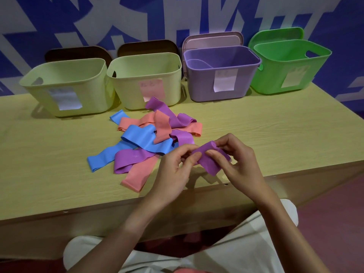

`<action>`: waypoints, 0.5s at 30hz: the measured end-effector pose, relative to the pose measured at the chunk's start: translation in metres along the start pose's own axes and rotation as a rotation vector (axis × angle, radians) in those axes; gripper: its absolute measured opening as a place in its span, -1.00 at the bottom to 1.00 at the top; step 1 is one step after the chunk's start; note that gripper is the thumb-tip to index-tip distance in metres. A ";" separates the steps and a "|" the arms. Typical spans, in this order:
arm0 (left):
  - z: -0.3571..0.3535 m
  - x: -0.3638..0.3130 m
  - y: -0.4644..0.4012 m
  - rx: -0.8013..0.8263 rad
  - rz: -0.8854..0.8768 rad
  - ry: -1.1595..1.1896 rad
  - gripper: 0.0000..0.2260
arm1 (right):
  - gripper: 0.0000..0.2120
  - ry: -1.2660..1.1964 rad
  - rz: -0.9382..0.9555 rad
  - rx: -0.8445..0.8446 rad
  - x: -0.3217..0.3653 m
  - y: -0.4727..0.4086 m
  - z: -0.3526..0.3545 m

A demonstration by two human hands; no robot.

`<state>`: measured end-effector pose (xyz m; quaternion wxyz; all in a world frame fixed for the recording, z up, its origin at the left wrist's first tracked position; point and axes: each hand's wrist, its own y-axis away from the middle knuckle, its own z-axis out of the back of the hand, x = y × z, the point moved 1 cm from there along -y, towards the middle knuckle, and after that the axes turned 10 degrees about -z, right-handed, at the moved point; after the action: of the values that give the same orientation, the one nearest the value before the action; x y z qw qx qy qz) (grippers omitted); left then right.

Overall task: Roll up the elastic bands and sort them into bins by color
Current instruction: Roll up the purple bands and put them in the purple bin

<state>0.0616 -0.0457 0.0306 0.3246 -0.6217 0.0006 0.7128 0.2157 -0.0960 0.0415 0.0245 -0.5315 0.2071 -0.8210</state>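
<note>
Worktop: pale wood-grain surface, carrying everything below; positions are given relative to the pile of bands at its middle. Four bins stand in a row behind the pile, along the far edge. Leftmost yellow bin, behind and left of the pile, white label on its front. Second yellow bin, directly behind the pile, pink label; one purple band end of the pile lies just beside its base. Purple bin, behind and right of the pile, white label, lid propped upright behind it. Green bin, furthest right of the pile, pale label, lid propped behind it likewise. Contents of the bins cannot be made out. Pile of bands: loose, overlapping flat loops in blue, salmon-pink and purple, unrolled. Left hand and right hand sit just right of and nearer than the pile, raised over the worktop's near edge. Both hands hold a single purple band between them; fingers and thumbs curled and pinching it from either side. The band's upper part is wound into a tight roll, its loose end hanging below the fingers.
</note>
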 end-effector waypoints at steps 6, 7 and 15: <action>-0.001 -0.002 0.000 0.009 0.016 0.025 -0.85 | -0.81 -0.082 -0.038 0.038 -0.001 0.002 0.002; -0.001 -0.002 0.000 0.022 0.021 0.023 -0.84 | -0.78 -0.078 -0.039 0.049 -0.001 0.002 0.003; -0.002 -0.001 0.000 0.079 0.016 0.007 -0.78 | -0.86 -0.054 -0.044 0.010 0.000 0.002 0.004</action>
<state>0.0635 -0.0470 0.0311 0.3432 -0.6110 0.0349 0.7125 0.2190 -0.0988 0.0423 0.0148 -0.5577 0.1908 -0.8077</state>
